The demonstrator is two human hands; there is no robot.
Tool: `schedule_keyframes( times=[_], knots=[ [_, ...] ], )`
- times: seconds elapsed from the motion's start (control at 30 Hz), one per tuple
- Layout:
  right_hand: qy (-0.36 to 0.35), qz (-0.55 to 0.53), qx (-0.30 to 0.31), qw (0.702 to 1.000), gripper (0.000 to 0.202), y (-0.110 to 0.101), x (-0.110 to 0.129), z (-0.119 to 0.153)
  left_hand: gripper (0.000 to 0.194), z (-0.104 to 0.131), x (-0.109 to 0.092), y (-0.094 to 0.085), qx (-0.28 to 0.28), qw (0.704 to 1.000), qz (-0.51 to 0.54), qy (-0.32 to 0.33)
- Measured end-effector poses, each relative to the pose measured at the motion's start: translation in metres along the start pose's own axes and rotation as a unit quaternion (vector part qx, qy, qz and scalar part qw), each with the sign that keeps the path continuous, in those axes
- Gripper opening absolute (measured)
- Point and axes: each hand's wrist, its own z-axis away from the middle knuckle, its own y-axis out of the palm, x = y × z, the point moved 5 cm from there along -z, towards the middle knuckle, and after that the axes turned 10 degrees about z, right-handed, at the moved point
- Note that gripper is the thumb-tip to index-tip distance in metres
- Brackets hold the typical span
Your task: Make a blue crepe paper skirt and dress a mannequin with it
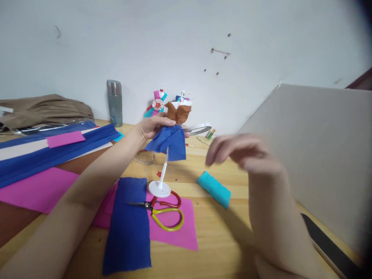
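Observation:
My left hand (155,126) is closed around the waist of a small dress form (178,113) with a brown crepe-paper top and a blue gathered skirt (171,141). Its white stem ends in a round base (159,188), tilted above the scissors. A roll of white tape (200,128) sticks out beside the dress form, by my left fingers; whether they hold it is unclear. In the air to the right, my right hand (244,153) is blurred, fingers bent and thumb apart, with nothing visible in it. Below it lies a turquoise crepe-paper roll (214,189).
Scissors (162,211) with red and yellow handles lie across blue paper (128,232) and pink paper (183,224). Folded coloured sheets (58,145) cover the left side. A flask (114,102) and decorated figures (157,102) stand by the wall. A grey panel (314,155) rises at right, beside a dark phone-like slab (328,248).

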Motion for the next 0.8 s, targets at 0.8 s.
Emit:
schedule_keyframes(
  times=[0.8],
  knots=[
    [0.143, 0.419, 0.218, 0.870, 0.035, 0.136, 0.004, 0.037, 0.029, 0.003, -0.025, -0.003, -0.001, 0.995, -0.052, 0.091]
  ],
)
